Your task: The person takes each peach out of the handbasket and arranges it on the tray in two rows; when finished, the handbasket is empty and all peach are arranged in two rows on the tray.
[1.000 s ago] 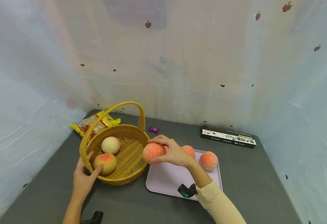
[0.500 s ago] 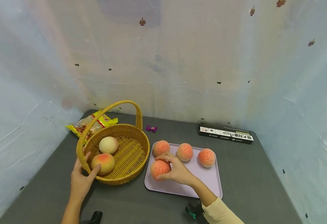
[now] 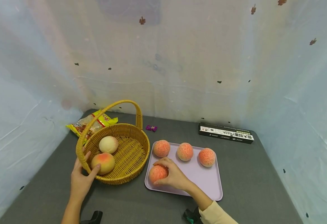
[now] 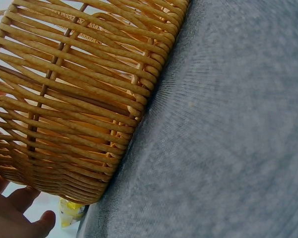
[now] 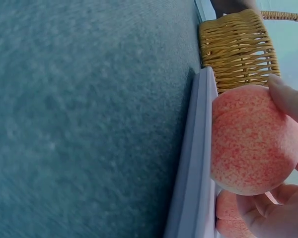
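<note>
In the head view my right hand grips a speckled pink-orange peach at the front left of the lilac tray. The right wrist view shows this peach close up, thumb on one side and fingers on the other, low over the tray's rim. Behind it on the tray stand three similar peaches in a row. My left hand holds the yellow wicker basket by its left rim, thumb over the edge. Inside lie a yellow-red peach and a pale cream one.
Behind the basket lies a yellow snack bag. A small purple wrapped candy sits beyond the tray, and a long black pasta box at the back right. Plastic sheeting walls the grey table at the back and sides.
My right hand has carried its peach from beside the basket's right rim down and toward me onto the tray's front left. The left hand stays on the basket.
</note>
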The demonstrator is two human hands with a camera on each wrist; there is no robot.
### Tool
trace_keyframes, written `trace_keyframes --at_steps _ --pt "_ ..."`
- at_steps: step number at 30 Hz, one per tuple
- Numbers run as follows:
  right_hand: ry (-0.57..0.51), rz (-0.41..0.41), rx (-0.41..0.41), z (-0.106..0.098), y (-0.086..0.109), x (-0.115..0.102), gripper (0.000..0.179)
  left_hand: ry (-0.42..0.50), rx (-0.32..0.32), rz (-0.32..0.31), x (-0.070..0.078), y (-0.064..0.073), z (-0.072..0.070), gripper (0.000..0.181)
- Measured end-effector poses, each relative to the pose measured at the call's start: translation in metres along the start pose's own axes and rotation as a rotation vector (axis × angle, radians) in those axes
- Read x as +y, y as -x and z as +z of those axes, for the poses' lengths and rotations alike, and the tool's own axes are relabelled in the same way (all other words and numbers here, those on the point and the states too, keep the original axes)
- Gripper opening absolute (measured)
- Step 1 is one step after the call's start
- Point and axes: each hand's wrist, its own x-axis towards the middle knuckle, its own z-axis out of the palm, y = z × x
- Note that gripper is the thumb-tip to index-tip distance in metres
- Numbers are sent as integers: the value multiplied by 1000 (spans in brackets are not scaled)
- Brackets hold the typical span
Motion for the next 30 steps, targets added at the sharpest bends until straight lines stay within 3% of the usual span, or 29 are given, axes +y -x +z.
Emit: trace_keyframes --at_steps 13,19,30 --pt "-2 55 -43 1 2 -3 56 -2 8 -12 -2 0 0 68" --pt "6 34 -66 0 4 -6 53 1 11 -6 0 1 0 66" --pt "6 -51 61 -27 -12 -20 43 3 -4 13 0 1 0 65"
